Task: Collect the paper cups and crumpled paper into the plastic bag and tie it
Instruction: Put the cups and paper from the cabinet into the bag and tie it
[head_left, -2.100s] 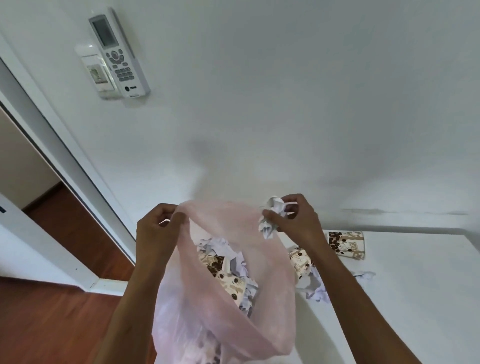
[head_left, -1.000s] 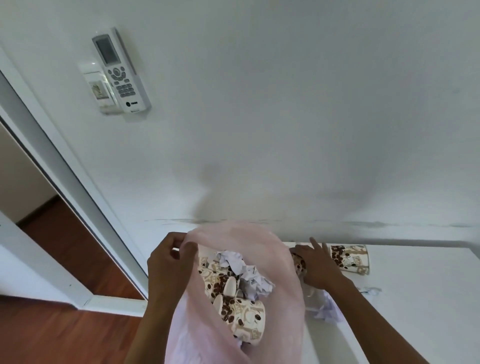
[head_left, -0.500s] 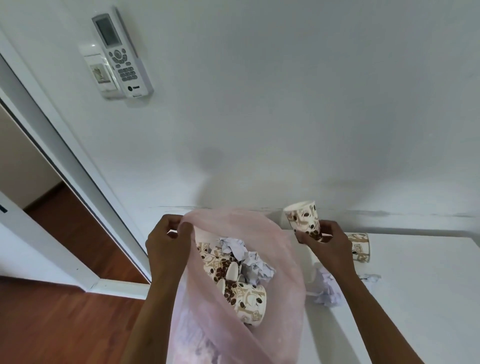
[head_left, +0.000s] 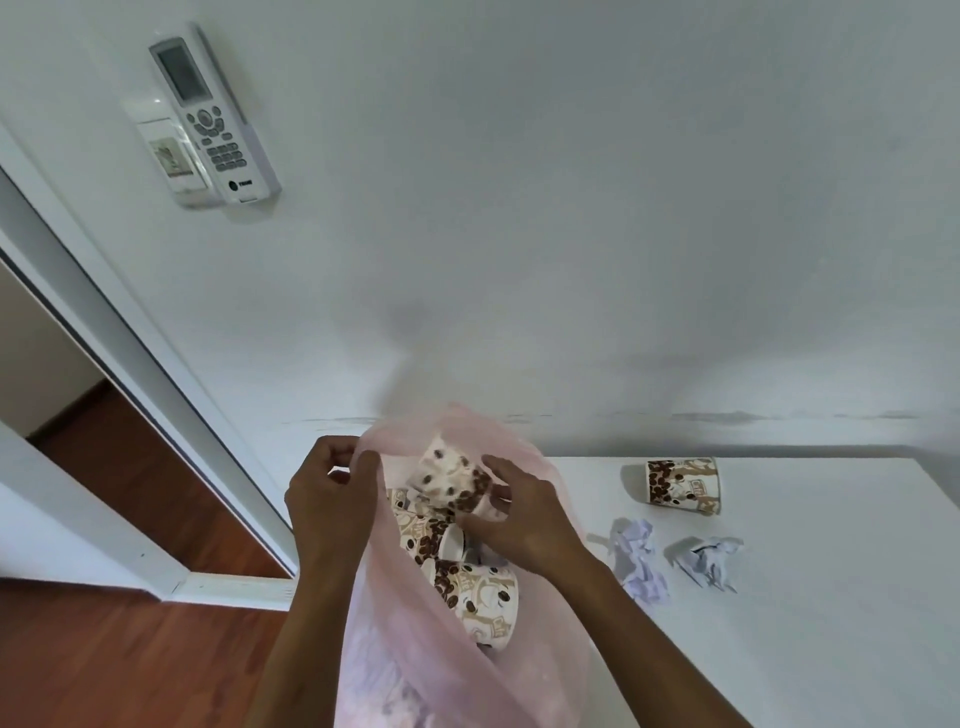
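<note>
A pale pink plastic bag (head_left: 410, 644) hangs open at the table's left edge, with several coffee-bean paper cups inside. My left hand (head_left: 332, 509) pinches the bag's rim on the left. Over the bag's mouth, my right hand (head_left: 519, 514) grips a paper cup (head_left: 452, 480), tilted and partly inside. Another paper cup (head_left: 683, 486) lies on its side on the white table (head_left: 831, 597). Two crumpled papers (head_left: 639, 564) (head_left: 709, 561) lie near it on the table.
A white wall rises behind the table, with an air-conditioner remote (head_left: 213, 111) in a holder at upper left. A white door frame (head_left: 130, 358) and brown wooden floor (head_left: 104, 660) are on the left.
My right hand let a crumpled paper into the bag, reached to the table, picked up a paper cup and carried it left into the bag's mouth. My left hand kept holding the rim.
</note>
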